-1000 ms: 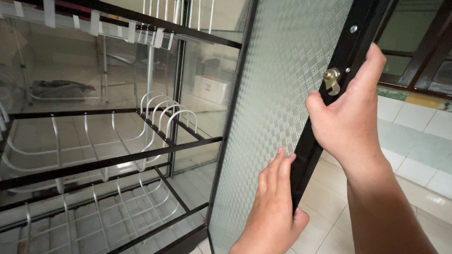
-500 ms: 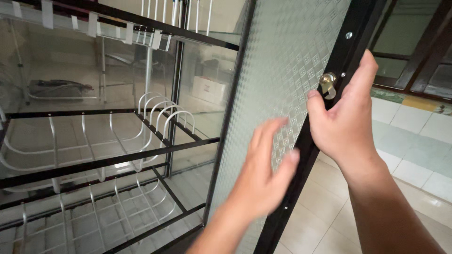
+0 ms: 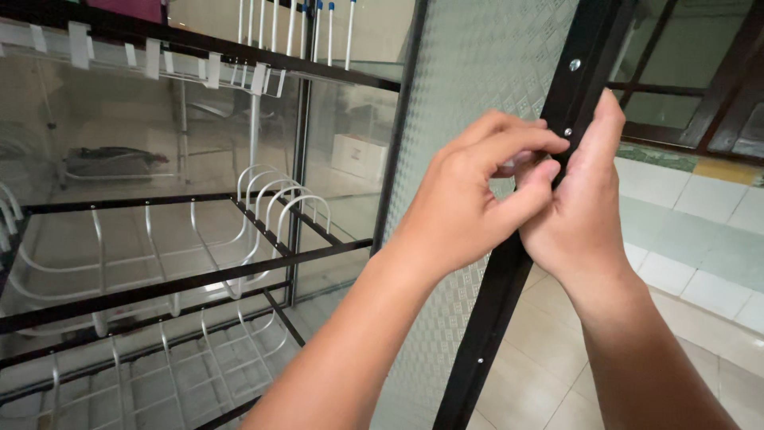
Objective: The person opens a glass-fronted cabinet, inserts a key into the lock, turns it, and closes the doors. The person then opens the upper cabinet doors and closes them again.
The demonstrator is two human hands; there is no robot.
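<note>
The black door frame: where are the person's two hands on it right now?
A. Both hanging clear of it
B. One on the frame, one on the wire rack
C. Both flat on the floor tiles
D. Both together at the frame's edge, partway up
D: the left hand pinches at the black door frame, and the right hand wraps the same spot from the other side, fingers touching.

Both hands meet on the door frame [image 3: 509, 263] beside patterned glass [image 3: 469, 72]; the latch seems hidden under them

Door frame [image 3: 509, 279] stands right of the wire racks [image 3: 159, 263].
</note>
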